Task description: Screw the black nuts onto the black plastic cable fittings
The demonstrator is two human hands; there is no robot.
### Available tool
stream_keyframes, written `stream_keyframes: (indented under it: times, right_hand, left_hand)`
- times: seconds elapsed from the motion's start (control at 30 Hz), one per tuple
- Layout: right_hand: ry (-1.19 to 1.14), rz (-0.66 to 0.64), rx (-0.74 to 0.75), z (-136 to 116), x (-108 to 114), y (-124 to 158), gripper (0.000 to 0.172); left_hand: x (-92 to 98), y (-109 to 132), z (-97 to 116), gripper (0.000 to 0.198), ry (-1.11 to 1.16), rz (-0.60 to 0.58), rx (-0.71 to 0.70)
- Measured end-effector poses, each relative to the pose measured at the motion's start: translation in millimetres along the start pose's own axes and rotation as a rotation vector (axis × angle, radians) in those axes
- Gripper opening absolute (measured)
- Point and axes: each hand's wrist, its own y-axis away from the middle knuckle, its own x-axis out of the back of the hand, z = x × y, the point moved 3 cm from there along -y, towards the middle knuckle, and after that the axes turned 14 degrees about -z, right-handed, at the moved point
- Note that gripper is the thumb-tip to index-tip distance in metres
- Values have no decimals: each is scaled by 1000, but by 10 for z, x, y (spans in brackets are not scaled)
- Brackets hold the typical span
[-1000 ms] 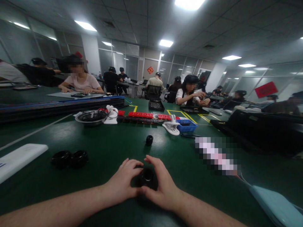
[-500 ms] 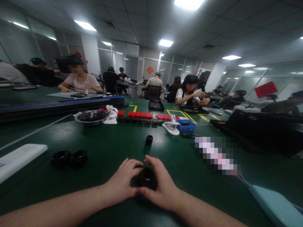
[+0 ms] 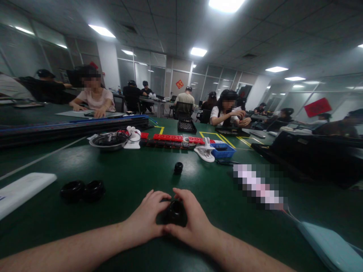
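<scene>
Black and round, a small ring-shaped part (image 3: 176,211) sits low at the near end of the green table (image 3: 136,170) in the head view, clasped from both sides. The left hand (image 3: 147,221) curls against its left flank, thumb and fingers closed on it. The right hand (image 3: 194,224) wraps the right flank likewise, fingertips meeting the other hand's above the part. Farther out, well apart, stands a small black cylinder (image 3: 178,167). Leftward a pair of black rings (image 3: 73,190) lies near a white slab (image 3: 24,189). Beyond are a metal bowl (image 3: 108,141), a red strip (image 3: 172,137) and a blue tray (image 3: 223,152)
</scene>
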Motion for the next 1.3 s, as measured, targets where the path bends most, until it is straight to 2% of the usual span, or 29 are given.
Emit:
stream_keyframes:
  times: [0.07, 0.13, 0.23, 0.33, 0.5, 0.63, 0.7, 0.83, 0.9, 1.1, 1.3]
  right_hand:
    - [-13, 0, -22, 5, -1, -8, 59]
    - [-25, 15, 17, -5, 0, 0, 55]
    - [-26, 41, 122, -37, 9, 28, 58]
    - [-3, 1, 172, -55, 6, 38, 65]
    - [41, -14, 19, -3, 11, 6, 74]
    - [24, -16, -72, 50, -8, -9, 58]
    - [-1, 4, -51, 62, -21, 4, 56]
    - [-18, -2, 56, 46, -52, 48, 70]
    - [-1, 10, 63, 40, -57, 57, 73]
    - [-27, 104, -73, 82, -59, 26, 59]
    - [47, 122, 82, -13, -9, 49, 59]
  left_hand:
    - [12, 8, 15, 42, 7, 6, 9]
    - [30, 17, 45, 42, 17, 12, 12]
    - [53, 23, 81, 41, 28, 19, 7]
    - [57, 23, 78, 40, 35, 19, 6]
    - [54, 22, 58, 42, 53, -7, 1]
    - [70, 17, 83, 39, 55, 2, 12]
    - [71, 12, 93, 39, 51, 10, 23]
    - [48, 8, 84, 43, 42, 24, 22]
    - [36, 14, 75, 44, 42, 26, 16]
    - [62, 48, 126, 38, 27, 65, 23]
    - [82, 81, 168, 42, 17, 77, 24]
